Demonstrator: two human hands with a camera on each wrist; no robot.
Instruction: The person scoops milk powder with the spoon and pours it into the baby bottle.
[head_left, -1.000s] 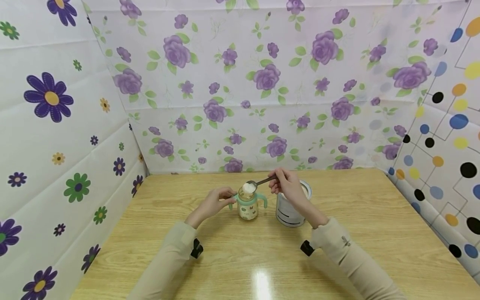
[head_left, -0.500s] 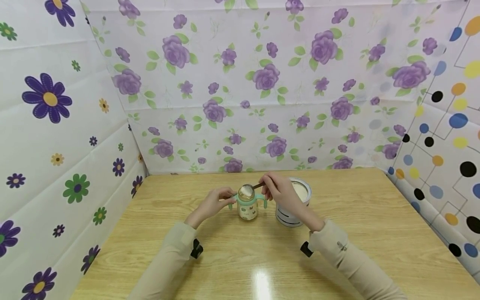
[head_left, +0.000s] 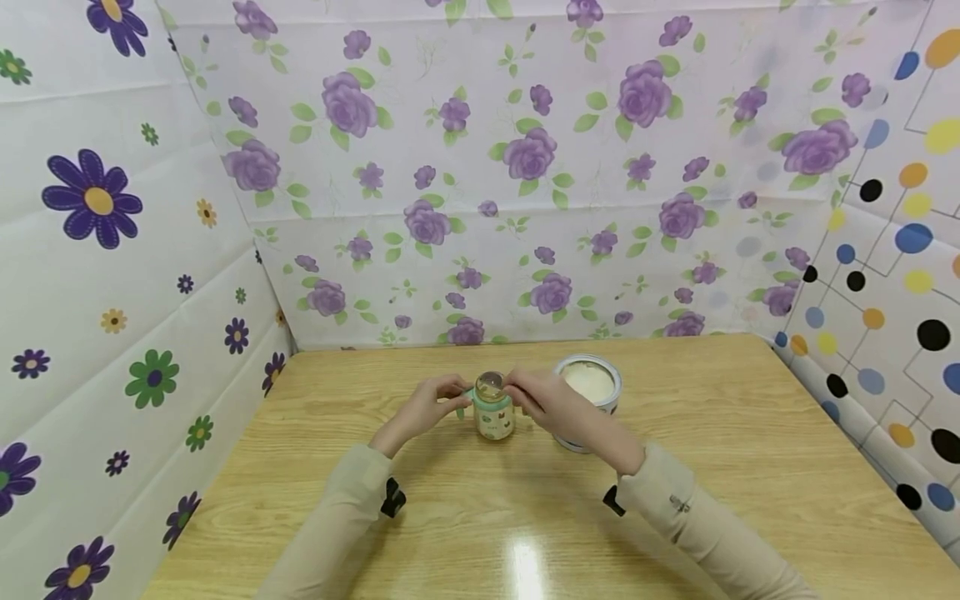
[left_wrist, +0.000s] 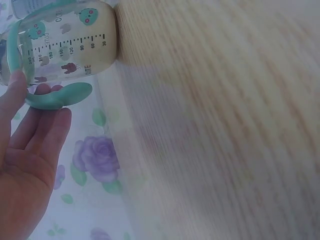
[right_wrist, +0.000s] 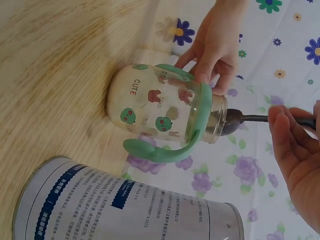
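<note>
A clear baby bottle (head_left: 494, 422) with a mint-green collar and two handles stands upright on the table, its mouth uncapped. My left hand (head_left: 429, 408) holds one green handle (left_wrist: 62, 96) between thumb and fingers. Through the marked wall, a pale cream filling shows in the lower part of the bottle. In the right wrist view, my right hand (right_wrist: 300, 160) pinches the handle of a dark metal spoon (right_wrist: 255, 118). The spoon's bowl dips into the bottle's mouth. Beside the bottle stands an open white can (right_wrist: 125, 210) with printed text, holding cream-coloured powder (head_left: 588, 382).
Everything stands on a light wood-grain table (head_left: 465, 517). Behind it hangs a cloth (head_left: 427, 275) with purple roses, and patterned cloths enclose the left and right sides. My right forearm overlaps the can's near side in the head view.
My right hand has moved left and down with the spoon. The white powder heaped on the spoon a second ago no longer shows, and the bowl has tipped into the bottle's mouth. My left hand stays put.
</note>
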